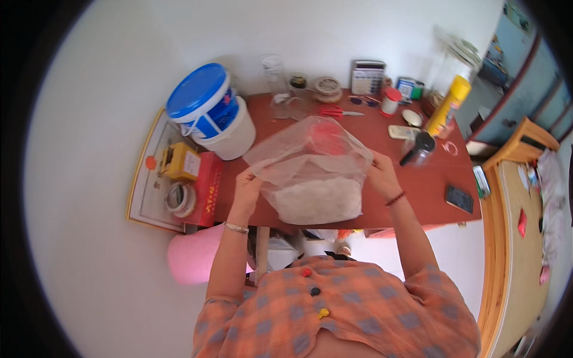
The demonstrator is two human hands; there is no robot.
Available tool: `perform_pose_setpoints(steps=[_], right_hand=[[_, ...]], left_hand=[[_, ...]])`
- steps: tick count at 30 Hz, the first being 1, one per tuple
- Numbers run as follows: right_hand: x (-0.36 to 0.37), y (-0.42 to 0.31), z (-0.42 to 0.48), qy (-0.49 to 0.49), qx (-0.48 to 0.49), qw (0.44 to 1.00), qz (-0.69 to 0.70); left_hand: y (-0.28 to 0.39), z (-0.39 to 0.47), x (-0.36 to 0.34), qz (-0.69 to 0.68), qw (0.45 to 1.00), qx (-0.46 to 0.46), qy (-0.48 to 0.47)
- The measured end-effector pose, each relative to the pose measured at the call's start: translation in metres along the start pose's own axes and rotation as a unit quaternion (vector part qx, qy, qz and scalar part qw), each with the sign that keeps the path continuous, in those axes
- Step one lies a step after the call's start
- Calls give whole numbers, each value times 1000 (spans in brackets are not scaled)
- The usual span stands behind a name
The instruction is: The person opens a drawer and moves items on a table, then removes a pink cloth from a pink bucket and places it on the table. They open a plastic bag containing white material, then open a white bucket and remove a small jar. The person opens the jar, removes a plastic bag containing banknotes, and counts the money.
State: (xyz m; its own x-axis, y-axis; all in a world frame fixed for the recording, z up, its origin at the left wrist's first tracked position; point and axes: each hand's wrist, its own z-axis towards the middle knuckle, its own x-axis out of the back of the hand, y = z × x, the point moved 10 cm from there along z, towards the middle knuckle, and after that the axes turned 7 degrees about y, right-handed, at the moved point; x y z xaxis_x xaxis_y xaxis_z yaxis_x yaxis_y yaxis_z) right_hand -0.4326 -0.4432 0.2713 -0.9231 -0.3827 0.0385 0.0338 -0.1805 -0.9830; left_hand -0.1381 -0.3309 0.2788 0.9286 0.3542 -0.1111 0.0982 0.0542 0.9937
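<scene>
A clear plastic bag [313,170] is spread between my two hands at the front of a red-brown table [416,197]. White stuff [320,201], too blurred to tell what kind, fills its lower part. On the bag's left edge my left hand [247,185] grips the film between thumb and fingers. My right hand [382,174] pinches the opposite edge. Something red [327,138] shows through the upper film; whether it lies in the bag or behind it, I cannot tell.
Red-handled scissors [333,112] lie behind the bag. White buckets, one with a blue lid [197,89], stand at left beside a red box [208,192]. At right are a black-lidded jar [423,143], a yellow spray can [447,107] and a smartphone [459,199]. A calculator [368,78] leans at the wall.
</scene>
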Motion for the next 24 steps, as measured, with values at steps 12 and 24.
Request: perform_pose_setpoints(steps=[12,24], right_hand=[[2,30,7,-69,-27,978,195],[-16,-46,-10,-50,140,961,-231]], left_hand=[[4,0,0,202,964,-106,-135],[31,-16,-9,400,903,-150,-41]])
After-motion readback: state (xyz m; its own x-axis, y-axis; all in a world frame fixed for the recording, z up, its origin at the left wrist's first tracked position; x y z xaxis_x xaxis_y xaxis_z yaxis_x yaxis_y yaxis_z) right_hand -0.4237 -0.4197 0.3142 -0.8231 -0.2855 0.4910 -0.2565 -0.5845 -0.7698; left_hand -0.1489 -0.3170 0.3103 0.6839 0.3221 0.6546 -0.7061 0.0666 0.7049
